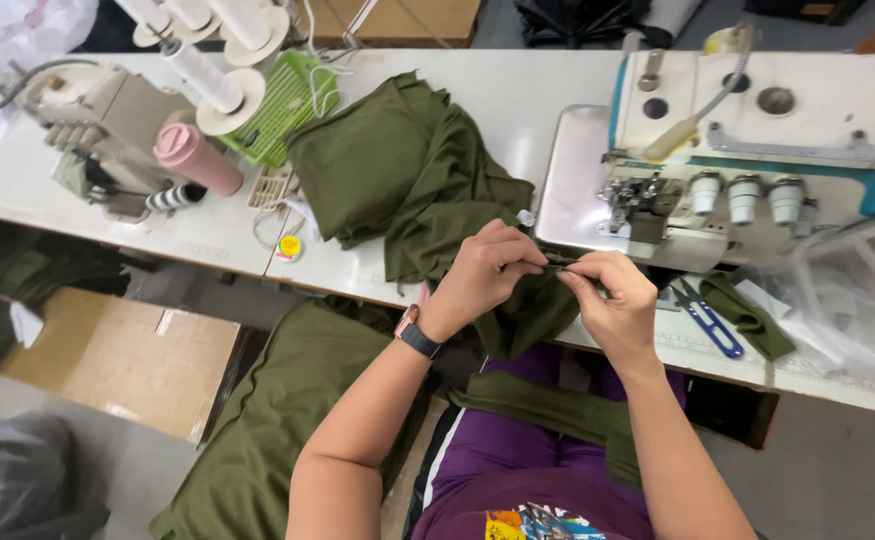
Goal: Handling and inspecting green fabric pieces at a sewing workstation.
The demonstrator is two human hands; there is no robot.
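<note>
Landmark: the white and teal overlock sewing machine (pixel 748 150) on the white work table (pixel 518 90)
Left hand: the left hand (pixel 483 275) is closed in a pinch on the edge of the soft olive-green knit fabric piece (pixel 528 310), just in front of the machine
Right hand: the right hand (pixel 613 300) pinches the same edge, its fingertips touching those of the left hand
Fabric place: the piece hangs from both hands over the table edge, down toward the lap, in front of the machine's left end
How it handles: it seems light, limp and a little stretchy; it will fold and sag, so best held at the edge with both hands close together
Pile: more folded olive-green cloth (pixel 398 160) lies to the left of the machine
Snips: small blue-handled thread snips (pixel 706 320) lie on the table in front of the machine, right of the hands
Bottle: a pink cylindrical bottle (pixel 198 158) lies far to the left of the machine
</note>
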